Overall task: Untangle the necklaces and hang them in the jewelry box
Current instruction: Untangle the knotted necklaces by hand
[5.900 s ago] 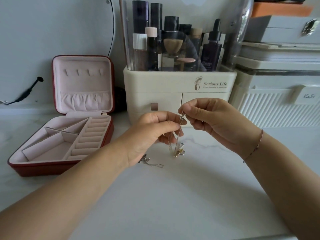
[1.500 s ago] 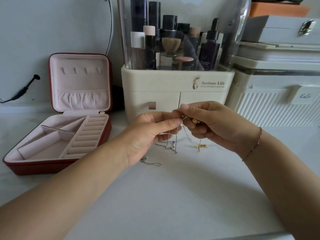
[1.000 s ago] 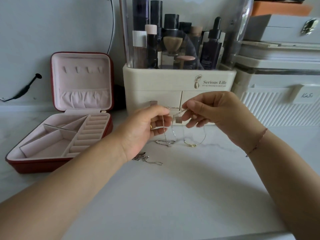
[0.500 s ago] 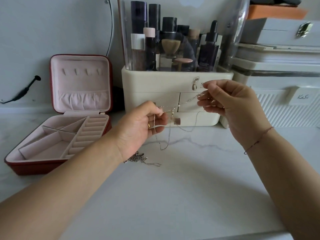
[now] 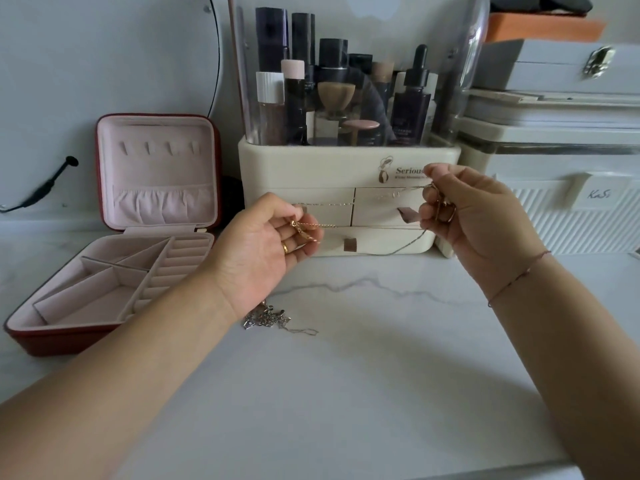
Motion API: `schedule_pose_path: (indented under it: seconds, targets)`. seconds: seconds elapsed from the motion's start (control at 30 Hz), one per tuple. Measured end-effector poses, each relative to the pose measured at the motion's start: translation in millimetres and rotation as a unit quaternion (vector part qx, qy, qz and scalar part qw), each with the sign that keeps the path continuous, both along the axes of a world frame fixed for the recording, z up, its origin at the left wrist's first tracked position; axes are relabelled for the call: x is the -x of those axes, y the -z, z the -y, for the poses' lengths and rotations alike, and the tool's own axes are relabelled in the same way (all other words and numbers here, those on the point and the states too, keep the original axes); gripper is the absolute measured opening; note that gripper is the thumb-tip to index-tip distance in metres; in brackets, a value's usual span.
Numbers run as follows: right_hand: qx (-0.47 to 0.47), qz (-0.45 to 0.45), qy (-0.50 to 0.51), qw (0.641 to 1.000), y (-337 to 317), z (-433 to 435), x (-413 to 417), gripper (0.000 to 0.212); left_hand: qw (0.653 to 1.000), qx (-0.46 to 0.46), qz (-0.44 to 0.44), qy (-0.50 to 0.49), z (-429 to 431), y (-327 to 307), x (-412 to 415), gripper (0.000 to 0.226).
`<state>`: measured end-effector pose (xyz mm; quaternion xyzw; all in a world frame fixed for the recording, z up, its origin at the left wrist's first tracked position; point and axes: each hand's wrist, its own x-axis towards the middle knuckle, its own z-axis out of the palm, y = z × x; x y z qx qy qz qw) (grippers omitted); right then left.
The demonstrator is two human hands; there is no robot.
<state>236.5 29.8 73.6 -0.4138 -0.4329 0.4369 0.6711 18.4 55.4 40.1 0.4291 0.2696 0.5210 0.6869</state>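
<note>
Head view: the left hand and the right hand each pinch thin chains that stretch between them above the counter. A silver necklace lies heaped by the left wrist. The box stands open, far left.

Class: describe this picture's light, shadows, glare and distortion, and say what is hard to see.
Head view: soft, even light, faint soft-edged shadows on the counter; head view: reflections streak the clear cover over the bottles; head view: wide-angle bending tilts the boxes at the right edge; head view: the thin chains pinched between left hand and right hand nearly vanish against the cream drawers.
</note>
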Motion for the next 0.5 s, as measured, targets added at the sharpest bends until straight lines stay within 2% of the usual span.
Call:
schedule_pose_path:
  seconds: [0.1,0.17,0.23,0.33,0.4,0.5]
  targets:
    - [-0.026,0.070,0.052,0.996,-1.0,1.3,2.3,0.011,1.000,-0.004,0.023,0.007,1.2,-2.3,1.5,0.015]
    - [-0.037,0.091,0.060,0.993,-2.0,2.1,2.5,0.011,1.000,-0.014,0.004,0.014,3.3,-4.6,0.8,0.014]
    - [-0.048,0.119,0.050,0.990,-2.2,3.4,3.6,0.010,0.996,-0.041,-0.073,0.022,7.6,-3.9,-2.0,0.019]
    - [-0.065,0.178,0.013,0.982,-1.8,5.7,9.3,0.010,0.969,-0.121,-0.216,0.011,18.5,0.4,-10.7,0.028]
    - [-0.064,0.190,-0.027,0.979,-1.1,6.6,12.6,0.011,0.952,-0.155,-0.264,0.000,23.6,2.8,-15.7,0.031]
    - [-0.050,0.179,-0.096,0.978,-0.5,8.3,16.3,0.011,0.934,-0.159,-0.320,-0.016,22.6,5.1,-17.4,0.032]
